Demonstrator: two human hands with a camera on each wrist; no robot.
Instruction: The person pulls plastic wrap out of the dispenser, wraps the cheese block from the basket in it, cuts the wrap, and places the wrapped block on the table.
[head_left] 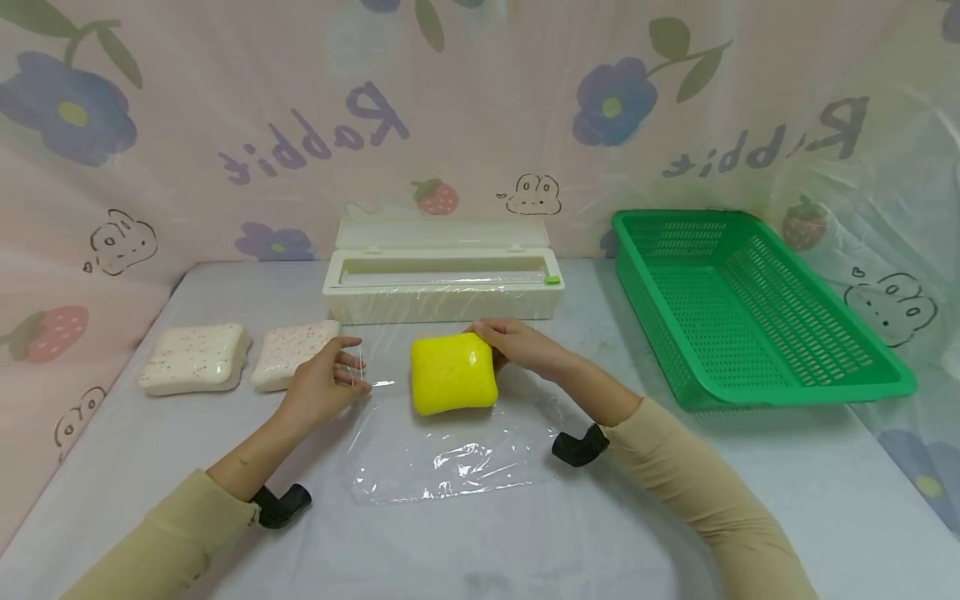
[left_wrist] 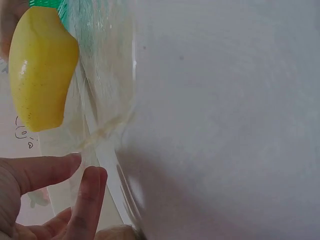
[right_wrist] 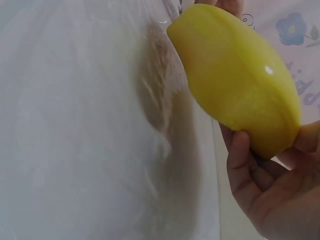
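A yellow pillow-shaped block (head_left: 453, 374), glossy and finely speckled, is held above a sheet of clear cling film (head_left: 457, 467). My right hand (head_left: 517, 346) grips its right end, the thumb on one side and fingers curled on the other in the right wrist view. At the film's left edge is my left hand (head_left: 326, 383), thumb and fingers parted; in the left wrist view the thumb and fingertips stand a little apart, apart from the block. Behind them, a white cling film dispenser (head_left: 442, 305) has its lid raised, with film running from it toward me.
Two white speckled pillow-shaped blocks (head_left: 195, 358) lie at the left, the nearer one to the film (head_left: 288, 354) partly behind my left hand. A green plastic basket (head_left: 765, 325) stands at the right. A printed curtain (head_left: 480, 108) encloses the back and sides of the white-covered table (head_left: 420, 550).
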